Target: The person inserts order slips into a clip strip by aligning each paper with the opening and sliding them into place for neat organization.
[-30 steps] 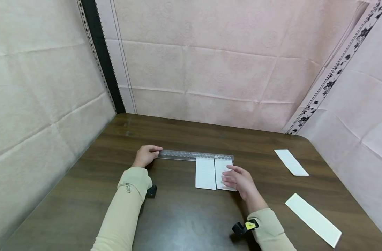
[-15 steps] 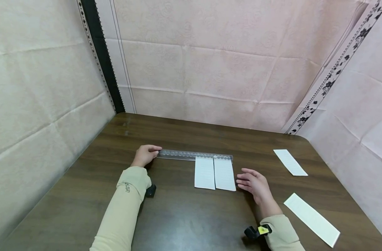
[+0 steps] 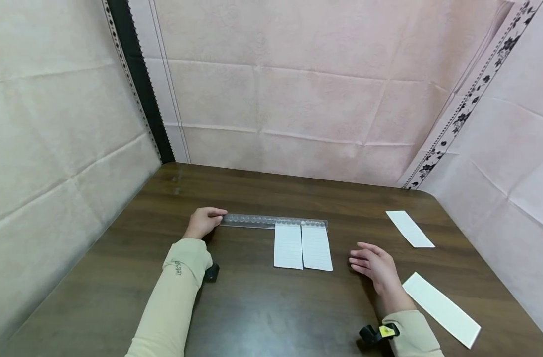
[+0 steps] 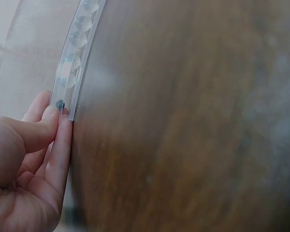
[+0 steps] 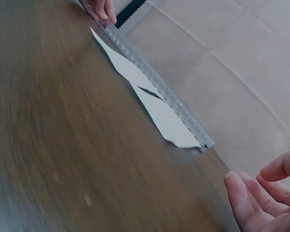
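Note:
My left hand [image 3: 203,221] pinches the left end of a clear plastic ruler [image 3: 249,221] between thumb and fingers. A row of round shapes runs along the ruler, plain in the left wrist view on the ruler strip [image 4: 78,39]. Two white lined paper pieces [image 3: 288,246] lie side by side with their top edges at the ruler's right part, a thin gap between them. In the right wrist view the paper pieces [image 5: 166,118] look slightly bowed. My right hand [image 3: 376,265] is apart from them to the right, fingers loosely bent and holding nothing.
Two pale paper strips lie on the right of the brown wooden table [image 3: 244,307]: a shorter strip [image 3: 410,229] farther back and a longer strip [image 3: 442,310] nearer, beside my right forearm. Pale cloth [image 3: 271,99] hangs behind and at both sides.
My right hand has drawn away from the right-hand paper piece, moving right and slightly toward me. My left hand keeps its pinch on the ruler; ruler and papers stay put.

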`<state>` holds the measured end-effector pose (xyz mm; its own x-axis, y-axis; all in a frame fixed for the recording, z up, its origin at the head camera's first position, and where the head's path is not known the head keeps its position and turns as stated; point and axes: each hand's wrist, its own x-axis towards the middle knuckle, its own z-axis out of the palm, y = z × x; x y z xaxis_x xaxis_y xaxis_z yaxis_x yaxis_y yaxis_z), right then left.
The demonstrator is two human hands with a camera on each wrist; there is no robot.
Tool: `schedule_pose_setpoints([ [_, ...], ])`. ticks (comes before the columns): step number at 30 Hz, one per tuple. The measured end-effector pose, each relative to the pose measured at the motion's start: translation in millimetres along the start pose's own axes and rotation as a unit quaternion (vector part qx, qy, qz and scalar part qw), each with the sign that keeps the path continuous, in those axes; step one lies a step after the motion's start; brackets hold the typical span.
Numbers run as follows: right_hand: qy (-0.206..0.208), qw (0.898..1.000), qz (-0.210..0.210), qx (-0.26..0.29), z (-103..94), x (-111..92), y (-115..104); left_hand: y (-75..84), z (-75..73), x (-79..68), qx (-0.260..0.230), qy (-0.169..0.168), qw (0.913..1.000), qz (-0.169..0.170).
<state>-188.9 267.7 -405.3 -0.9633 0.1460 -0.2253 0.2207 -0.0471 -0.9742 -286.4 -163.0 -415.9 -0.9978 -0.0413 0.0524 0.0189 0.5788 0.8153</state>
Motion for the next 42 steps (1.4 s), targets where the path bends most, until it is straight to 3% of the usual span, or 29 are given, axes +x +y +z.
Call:
schedule_pose_setpoints([
  [16,0.025,0.999,-0.022,0.04,-44.8,-9,6,0.2,5.0,1.7,0.001,0.005,0.9999,0.016],
  [23,0.006,0.994,-0.092,0.056,-63.2,-14,14,1.4,7.1,0.2,0.002,0.01,0.9999,0.013],
  [33,0.015,0.986,-0.147,0.075,-97.2,-20,24,4.9,5.5,-0.3,-0.001,0.005,1.0,0.008],
  [39,0.03,0.982,-0.184,0.025,-109.7,-19,27,4.6,3.9,0.0,-0.003,-0.001,1.0,-0.001],
  [42,0.06,0.974,-0.205,-0.078,-114.4,-21,26,3.5,4.0,0.7,-0.003,-0.003,1.0,-0.002],
])
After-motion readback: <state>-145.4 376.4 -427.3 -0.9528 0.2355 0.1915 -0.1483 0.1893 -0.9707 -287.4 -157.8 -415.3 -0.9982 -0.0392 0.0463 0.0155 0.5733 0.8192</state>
